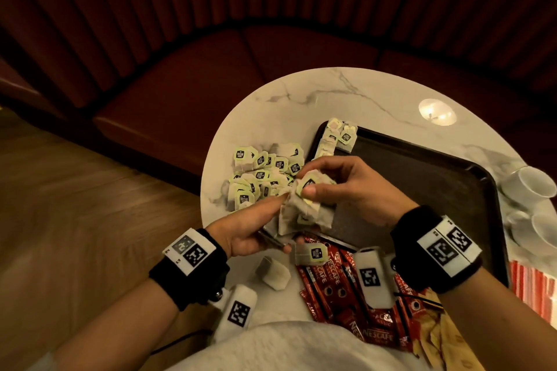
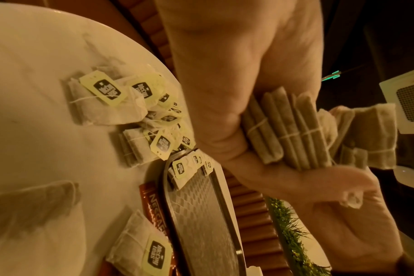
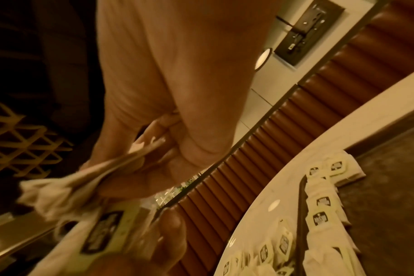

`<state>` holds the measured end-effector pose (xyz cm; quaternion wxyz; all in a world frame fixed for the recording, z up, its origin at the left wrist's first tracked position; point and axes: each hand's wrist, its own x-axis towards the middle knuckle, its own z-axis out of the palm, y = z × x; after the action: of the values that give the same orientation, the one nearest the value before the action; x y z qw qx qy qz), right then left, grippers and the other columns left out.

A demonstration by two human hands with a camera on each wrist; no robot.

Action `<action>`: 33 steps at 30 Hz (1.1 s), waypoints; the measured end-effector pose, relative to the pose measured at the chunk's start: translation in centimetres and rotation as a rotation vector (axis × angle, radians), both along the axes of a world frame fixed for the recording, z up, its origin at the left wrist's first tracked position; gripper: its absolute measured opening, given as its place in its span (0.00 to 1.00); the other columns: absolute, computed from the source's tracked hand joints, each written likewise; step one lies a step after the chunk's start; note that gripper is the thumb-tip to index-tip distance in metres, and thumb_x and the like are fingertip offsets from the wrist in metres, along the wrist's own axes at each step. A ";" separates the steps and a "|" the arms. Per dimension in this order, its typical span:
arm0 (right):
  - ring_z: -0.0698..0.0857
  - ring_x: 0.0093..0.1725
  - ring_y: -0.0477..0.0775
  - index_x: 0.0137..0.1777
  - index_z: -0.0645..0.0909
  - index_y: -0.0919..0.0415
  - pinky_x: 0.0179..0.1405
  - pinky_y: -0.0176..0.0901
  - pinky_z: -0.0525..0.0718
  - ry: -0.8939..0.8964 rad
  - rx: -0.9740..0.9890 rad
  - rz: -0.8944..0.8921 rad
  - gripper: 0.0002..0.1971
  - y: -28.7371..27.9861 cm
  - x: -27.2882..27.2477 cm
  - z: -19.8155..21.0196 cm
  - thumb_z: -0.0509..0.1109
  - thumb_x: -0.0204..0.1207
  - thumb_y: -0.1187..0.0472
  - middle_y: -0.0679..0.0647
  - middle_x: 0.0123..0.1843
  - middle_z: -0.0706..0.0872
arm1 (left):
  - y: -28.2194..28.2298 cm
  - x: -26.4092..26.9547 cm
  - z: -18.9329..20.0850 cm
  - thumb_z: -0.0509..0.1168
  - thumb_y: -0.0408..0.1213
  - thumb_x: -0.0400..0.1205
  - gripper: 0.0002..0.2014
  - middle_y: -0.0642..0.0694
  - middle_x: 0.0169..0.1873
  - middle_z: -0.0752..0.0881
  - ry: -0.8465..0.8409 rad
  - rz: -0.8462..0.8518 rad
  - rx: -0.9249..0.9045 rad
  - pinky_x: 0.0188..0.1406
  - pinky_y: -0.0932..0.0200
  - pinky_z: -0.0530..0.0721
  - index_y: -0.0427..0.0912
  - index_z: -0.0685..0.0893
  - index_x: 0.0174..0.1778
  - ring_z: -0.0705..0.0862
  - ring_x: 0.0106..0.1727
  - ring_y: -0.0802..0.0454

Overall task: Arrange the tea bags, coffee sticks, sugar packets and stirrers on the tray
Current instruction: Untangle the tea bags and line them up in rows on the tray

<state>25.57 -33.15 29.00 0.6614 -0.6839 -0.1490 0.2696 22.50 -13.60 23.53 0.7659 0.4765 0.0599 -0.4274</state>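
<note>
My left hand [image 1: 256,229] grips a stack of tea bags [image 1: 304,214] above the tray's near left corner; the left wrist view shows the same stack [image 2: 293,134] edge-on in my palm. My right hand [image 1: 340,187] pinches the top tea bag's green tag [image 1: 310,182] with thumb and fingers, blurred in the right wrist view at the tag [image 3: 102,231]. A loose pile of tea bags [image 1: 262,175] lies on the marble table [image 1: 346,93]. A short row of tea bags [image 1: 337,135] stands along the dark tray's [image 1: 422,178] far left corner. Red coffee sticks [image 1: 334,289] lie near me.
Two loose tea bags [image 1: 312,253] [image 1: 272,272] lie by the coffee sticks. White cups [image 1: 530,187] stand right of the tray, striped red packets [image 1: 533,289] below them, brown packets [image 1: 437,331] at the near edge. A red booth seat [image 1: 211,75] curves behind the table.
</note>
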 end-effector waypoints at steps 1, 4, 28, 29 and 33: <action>0.89 0.51 0.48 0.52 0.89 0.57 0.52 0.38 0.86 0.010 0.036 -0.047 0.12 -0.1 0.0 -0.2 0.78 0.68 0.64 0.51 0.50 0.91 | 0.0 0.1 -0.2 0.60 0.49 0.78 0.16 0.45 0.40 0.90 0.003 0.045 -0.010 0.21 0.63 0.81 0.43 0.82 0.54 0.85 0.30 0.52; 0.90 0.50 0.50 0.50 0.90 0.57 0.49 0.38 0.88 0.060 0.152 -0.184 0.12 -0.5 0.1 -0.9 0.77 0.66 0.66 0.54 0.49 0.92 | 0.1 0.3 -0.1 0.64 0.41 0.76 0.14 0.42 0.41 0.91 0.031 0.158 -0.039 0.24 0.59 0.85 0.40 0.83 0.55 0.88 0.33 0.50; 0.87 0.62 0.59 0.61 0.84 0.58 0.65 0.57 0.85 0.066 -0.059 -0.287 0.19 0.7 -1.5 -3.3 0.78 0.70 0.55 0.58 0.61 0.87 | -1.0 0.1 -0.4 0.71 0.22 0.70 0.21 0.40 0.49 0.90 -0.125 0.188 -0.099 0.50 0.53 0.89 0.40 0.84 0.59 0.88 0.50 0.45; 0.86 0.63 0.59 0.61 0.84 0.59 0.63 0.53 0.85 0.088 -0.032 -0.314 0.19 0.7 -1.6 -3.2 0.75 0.71 0.52 0.59 0.61 0.87 | -1.0 0.1 -0.6 0.70 0.22 0.70 0.23 0.39 0.50 0.89 -0.127 0.201 -0.089 0.51 0.52 0.88 0.40 0.83 0.61 0.88 0.51 0.44; 0.88 0.57 0.46 0.62 0.83 0.59 0.50 0.37 0.85 0.100 -0.045 -0.357 0.15 0.2 -2.0 -3.5 0.72 0.77 0.56 0.56 0.61 0.88 | -0.9 0.6 -1.0 0.71 0.21 0.69 0.27 0.37 0.55 0.89 -0.149 0.266 -0.041 0.53 0.50 0.88 0.43 0.82 0.63 0.88 0.54 0.43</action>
<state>23.53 -32.94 25.53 0.6898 -0.6999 0.0139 0.1848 23.08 -14.48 22.51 0.8277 0.4789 0.0568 -0.2870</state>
